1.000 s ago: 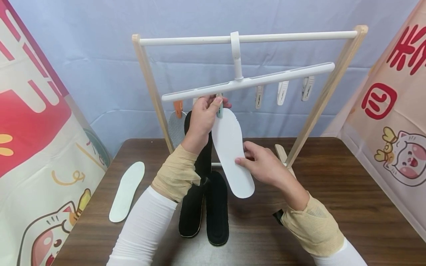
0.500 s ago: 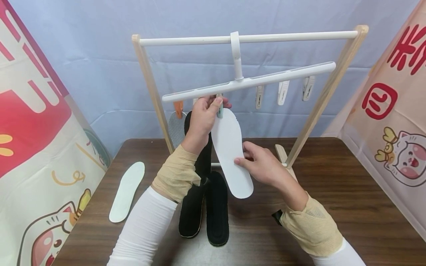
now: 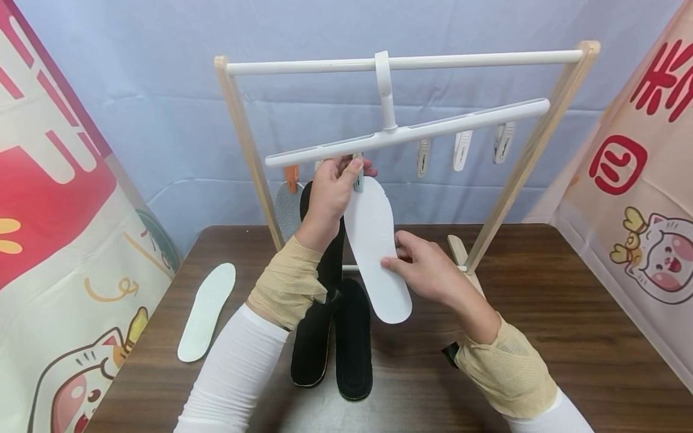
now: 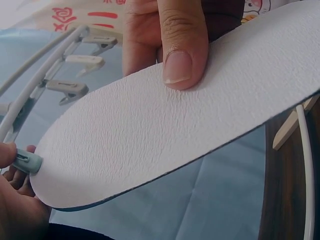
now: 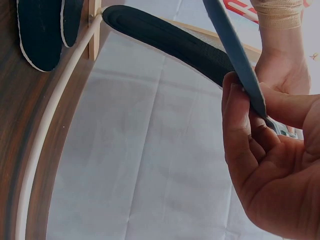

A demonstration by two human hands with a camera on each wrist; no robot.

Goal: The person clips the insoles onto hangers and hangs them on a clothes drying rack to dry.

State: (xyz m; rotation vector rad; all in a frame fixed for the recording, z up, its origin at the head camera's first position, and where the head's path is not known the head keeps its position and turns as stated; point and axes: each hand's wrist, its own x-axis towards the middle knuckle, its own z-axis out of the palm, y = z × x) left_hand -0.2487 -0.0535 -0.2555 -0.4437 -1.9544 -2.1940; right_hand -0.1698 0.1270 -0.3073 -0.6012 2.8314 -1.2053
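Observation:
In the head view a white insole (image 3: 376, 246) hangs tilted below the left half of a white hanger (image 3: 428, 130). My left hand (image 3: 331, 192) pinches a pale green clip (image 3: 359, 179) at the insole's upper end. The left wrist view shows that clip (image 4: 27, 161) right at the insole's rounded edge. With thumb in front and fingers behind, my right hand (image 3: 428, 264) holds the insole's right edge lower down. A grey insole (image 3: 287, 207) hangs from an orange clip (image 3: 291, 177) at the far left. Beside it hangs a black insole (image 3: 331, 261), partly behind my left arm.
The hanger hooks over the bar of a wooden-sided rack (image 3: 243, 144) and slopes down to the left. Several white clips (image 3: 462, 150) hang on its right half. Two black insoles (image 3: 354, 349) and a pale insole (image 3: 207, 313) lie on the brown table (image 3: 568, 337).
Both hands keep their holds almost unmoved. The insole's lower end has shifted very slightly left, and the hanger's right end has risen a little.

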